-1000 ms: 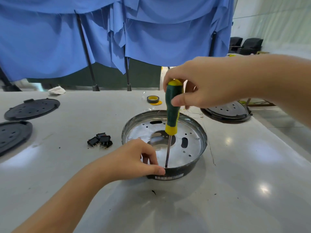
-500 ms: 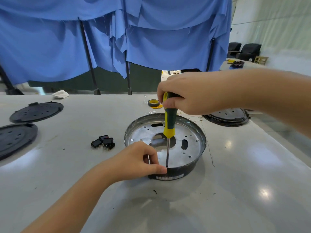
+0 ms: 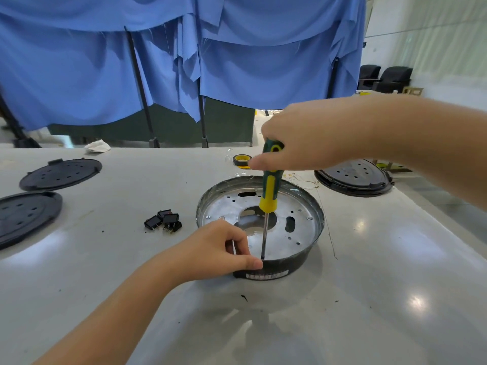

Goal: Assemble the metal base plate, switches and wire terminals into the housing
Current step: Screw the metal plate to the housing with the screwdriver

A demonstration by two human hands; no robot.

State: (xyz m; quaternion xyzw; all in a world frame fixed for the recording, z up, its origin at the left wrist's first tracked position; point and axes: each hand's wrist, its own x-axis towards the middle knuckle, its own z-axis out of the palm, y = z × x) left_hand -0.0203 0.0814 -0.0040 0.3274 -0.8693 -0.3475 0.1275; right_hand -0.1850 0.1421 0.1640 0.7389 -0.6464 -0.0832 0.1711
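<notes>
Housing (image 3: 274, 267) w/ metal base plate (image 3: 290, 233) inside is set mid-counter (image 3: 369, 285). Screwdriver (image 3: 268, 191) is held upright by right hand (image 3: 308, 138), tip at near rim. Rim is pinched by left hand (image 3: 218, 248) fingers. Switches (image 3: 163, 222) lie just left.

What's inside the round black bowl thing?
A shiny metal plate with holes sits inside the housing. The screwdriver tip touches its near edge. The left hand hides that spot's screw, if any.

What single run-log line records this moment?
right hand: turning screwdriver | left hand: steadying housing | switches: loose on table
</notes>
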